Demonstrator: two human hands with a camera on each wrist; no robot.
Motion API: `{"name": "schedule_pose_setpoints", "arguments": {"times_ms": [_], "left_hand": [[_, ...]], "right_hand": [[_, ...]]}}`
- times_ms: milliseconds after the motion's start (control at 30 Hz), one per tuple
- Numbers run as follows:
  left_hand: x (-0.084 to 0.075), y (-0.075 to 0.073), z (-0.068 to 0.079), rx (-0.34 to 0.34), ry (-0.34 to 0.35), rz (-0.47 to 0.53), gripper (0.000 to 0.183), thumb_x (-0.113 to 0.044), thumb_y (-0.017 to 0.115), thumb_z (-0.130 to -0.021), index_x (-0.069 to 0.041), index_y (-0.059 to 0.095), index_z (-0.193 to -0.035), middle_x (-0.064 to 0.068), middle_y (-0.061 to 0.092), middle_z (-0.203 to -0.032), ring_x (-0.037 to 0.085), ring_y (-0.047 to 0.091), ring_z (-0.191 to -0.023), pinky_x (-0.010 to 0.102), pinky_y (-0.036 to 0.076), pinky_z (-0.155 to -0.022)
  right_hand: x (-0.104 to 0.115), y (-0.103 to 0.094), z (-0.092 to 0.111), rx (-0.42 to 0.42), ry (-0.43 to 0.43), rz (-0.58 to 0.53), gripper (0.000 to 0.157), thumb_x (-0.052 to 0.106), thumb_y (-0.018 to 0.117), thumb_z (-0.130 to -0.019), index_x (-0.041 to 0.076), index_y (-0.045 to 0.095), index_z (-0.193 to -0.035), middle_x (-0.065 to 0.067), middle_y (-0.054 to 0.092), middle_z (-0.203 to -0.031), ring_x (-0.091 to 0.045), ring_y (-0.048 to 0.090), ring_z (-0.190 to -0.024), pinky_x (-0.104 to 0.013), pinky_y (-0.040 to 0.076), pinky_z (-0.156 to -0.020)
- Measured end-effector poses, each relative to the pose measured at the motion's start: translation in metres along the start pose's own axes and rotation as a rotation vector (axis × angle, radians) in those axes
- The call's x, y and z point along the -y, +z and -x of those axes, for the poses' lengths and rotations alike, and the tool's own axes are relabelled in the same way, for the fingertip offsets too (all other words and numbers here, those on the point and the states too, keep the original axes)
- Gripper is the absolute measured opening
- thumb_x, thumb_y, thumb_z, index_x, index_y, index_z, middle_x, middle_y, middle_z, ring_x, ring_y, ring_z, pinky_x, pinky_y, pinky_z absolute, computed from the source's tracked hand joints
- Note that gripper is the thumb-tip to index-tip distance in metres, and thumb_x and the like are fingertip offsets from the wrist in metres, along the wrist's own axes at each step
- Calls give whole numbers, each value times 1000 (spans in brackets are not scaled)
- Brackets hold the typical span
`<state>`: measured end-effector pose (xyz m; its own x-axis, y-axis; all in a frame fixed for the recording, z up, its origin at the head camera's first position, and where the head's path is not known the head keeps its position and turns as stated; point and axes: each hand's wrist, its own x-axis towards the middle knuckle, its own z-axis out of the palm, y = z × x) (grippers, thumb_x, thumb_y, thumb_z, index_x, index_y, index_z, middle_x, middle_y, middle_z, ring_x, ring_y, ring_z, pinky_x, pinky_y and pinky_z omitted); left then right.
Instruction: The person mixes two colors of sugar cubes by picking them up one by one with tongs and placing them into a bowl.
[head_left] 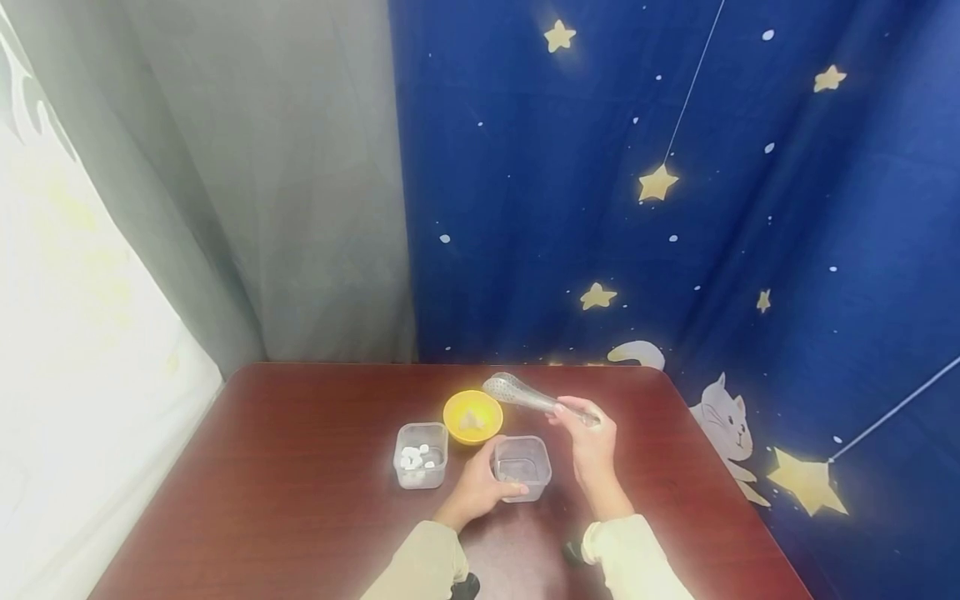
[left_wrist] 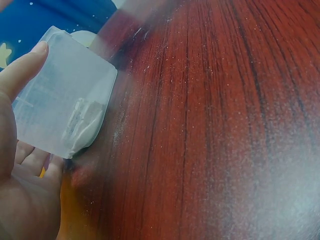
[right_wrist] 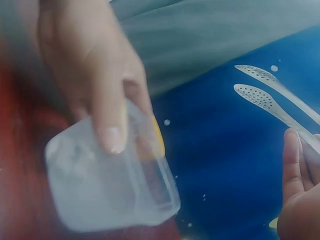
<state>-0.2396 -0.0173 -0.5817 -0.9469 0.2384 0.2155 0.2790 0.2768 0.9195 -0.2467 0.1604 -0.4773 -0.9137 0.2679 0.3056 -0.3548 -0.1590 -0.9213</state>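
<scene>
My left hand (head_left: 480,483) grips a clear plastic container (head_left: 522,469) by its left side, thumb across the near wall. In the left wrist view, something whitish shows low in that container (left_wrist: 65,85); its kind is unclear. Metal tongs (head_left: 525,395) with perforated heads are held in my right hand (head_left: 592,442), above the table's right side. Their two heads stand apart in the right wrist view, with nothing between the tongs (right_wrist: 265,97). A yellow bowl (head_left: 452,414) holding pale pieces sits just left of the tongs' heads.
Left of the yellow bowl stands a second clear container (head_left: 405,433) with several white pieces inside. All stand on a dark red wooden table (head_left: 300,467). Behind it hang a grey curtain (head_left: 315,208) and a blue star-patterned curtain (head_left: 525,208).
</scene>
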Motion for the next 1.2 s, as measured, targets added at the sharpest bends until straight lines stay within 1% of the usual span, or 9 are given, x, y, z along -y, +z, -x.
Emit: {"name": "schedule_pose_setpoints", "arguments": {"times_ms": [133, 333, 433, 533, 667, 767, 867, 1033, 1200], "left_hand": [[-1, -1, 0, 0, -8, -3, 85, -26, 89, -66, -7, 47, -138, 13, 61, -120, 31, 58, -109, 49, 43, -96], [-2, 0, 1, -1, -25, -16, 88, -28, 89, -67, -6, 45, -140, 13, 60, -125, 30, 57, -112, 48, 42, -98], [-1, 0, 1, 2, -30, -15, 88, -27, 89, -67, -8, 45, -140, 12, 60, -125, 29, 57, -112, 48, 42, -98], [-1, 0, 0, 0, -37, -23, 90, -28, 89, -66, -9, 44, -141, 12, 60, -126, 29, 56, -113, 48, 42, -99], [-1, 0, 0, -8, -52, -39, 95, -30, 89, -66, -5, 41, -144, 14, 58, -128, 30, 55, -116, 49, 41, -100], [-2, -1, 0, -10, -43, -36, 92, -28, 90, -66, -6, 43, -143, 11, 60, -125, 29, 56, -112, 48, 42, -98], [-2, -1, 0, -10, -30, -34, 86, -27, 90, -66, -11, 47, -139, 5, 61, -120, 27, 59, -107, 45, 45, -94], [-2, 0, 1, -12, -14, -32, 79, -25, 90, -66, -17, 50, -134, -2, 62, -115, 22, 60, -101, 42, 48, -90], [-2, 1, 1, -8, -10, -32, 78, -22, 89, -66, -16, 51, -134, -4, 62, -114, 17, 59, -100, 40, 47, -90]], "right_hand": [[-7, -11, 4, 7, 19, 74, 24, 0, 74, -82, -13, 67, -102, -14, 71, -74, -29, 70, -69, -29, 56, -70], [-15, -27, 10, 21, 62, 150, 21, 0, 75, -82, -8, 69, -100, -16, 71, -76, -40, 68, -74, -35, 57, -71], [-16, -34, 13, 29, 100, 172, 21, -1, 75, -82, -9, 69, -101, -15, 71, -77, -33, 70, -71, -32, 57, -69], [-4, -36, 20, 43, 132, 197, 22, -2, 74, -83, -12, 68, -102, -14, 71, -78, -22, 70, -68, -29, 57, -68], [-5, -43, 24, 51, 152, 208, 23, -3, 74, -82, -13, 67, -102, -17, 71, -80, -32, 70, -72, -35, 57, -71], [-18, -52, 25, 42, 160, 243, 23, 0, 76, -81, -9, 69, -101, -16, 71, -79, -35, 70, -75, -38, 57, -72], [-19, -54, 29, 38, 158, 318, 23, 3, 79, -79, -5, 71, -99, -14, 71, -77, -30, 71, -73, -38, 57, -69], [-20, -55, 32, 68, 149, 415, 21, 6, 81, -76, 0, 74, -95, -12, 71, -75, -32, 70, -73, -39, 58, -66], [-21, -54, 31, 119, 164, 486, 18, 6, 82, -74, 3, 74, -91, -10, 71, -73, -28, 69, -69, -41, 57, -64]]}}
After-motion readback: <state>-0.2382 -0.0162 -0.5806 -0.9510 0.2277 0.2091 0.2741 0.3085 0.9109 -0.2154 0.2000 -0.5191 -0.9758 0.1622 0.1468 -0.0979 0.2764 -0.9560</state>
